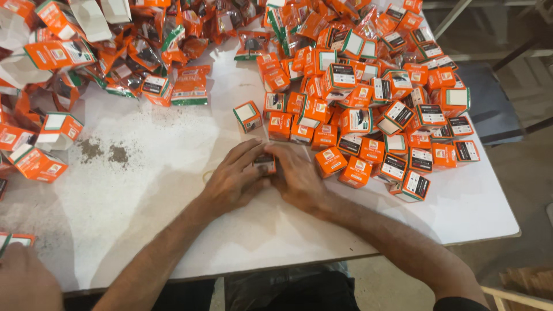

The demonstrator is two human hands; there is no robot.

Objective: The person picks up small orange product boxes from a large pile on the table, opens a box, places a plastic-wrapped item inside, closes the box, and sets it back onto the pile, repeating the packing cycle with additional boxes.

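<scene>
Both my hands meet at the middle of the white table (144, 173). My left hand (233, 179) and my right hand (296, 177) close together around one small orange box (265, 162), mostly hidden between my fingers. Just beyond my right hand lies a large heap of closed small orange boxes (374, 109). A single orange box (247, 116) stands apart, a little past my left hand.
Open orange cartons and flat orange packets (115, 52) are piled at the far left. More open boxes (37, 150) lie along the left edge. Another person's hand (26, 279) holds a box at the bottom left. A dark chair seat (489, 109) stands right of the table.
</scene>
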